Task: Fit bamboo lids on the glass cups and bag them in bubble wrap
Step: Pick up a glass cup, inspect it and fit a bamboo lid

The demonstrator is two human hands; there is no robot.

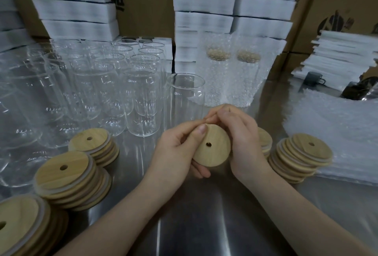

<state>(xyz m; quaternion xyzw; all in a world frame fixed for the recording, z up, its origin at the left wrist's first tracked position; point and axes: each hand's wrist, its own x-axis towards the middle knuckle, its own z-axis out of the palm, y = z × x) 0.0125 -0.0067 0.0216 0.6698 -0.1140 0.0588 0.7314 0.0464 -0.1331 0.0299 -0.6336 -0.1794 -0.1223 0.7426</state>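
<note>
A round bamboo lid [212,149] with a small centre hole is held between both hands above the steel table [184,214]. My left hand [180,153] cups its left edge, thumb on top. My right hand [243,135] grips its right edge, fingertips meeting the left ones at the lid's far rim. Just beyond stands an open glass cup [185,94]. Several more empty glass cups [114,83] crowd the left half. Two lidded cups in bubble wrap bags [229,79] stand behind. Flat bubble wrap bags [339,133] lie at the right.
Stacks of bamboo lids sit at the left [67,180], far left front [24,227], behind the left one [96,145] and at the right [298,157]. White foam sheets [71,10] and cardboard boxes [143,0] line the back. A dark mug [313,78] stands at right.
</note>
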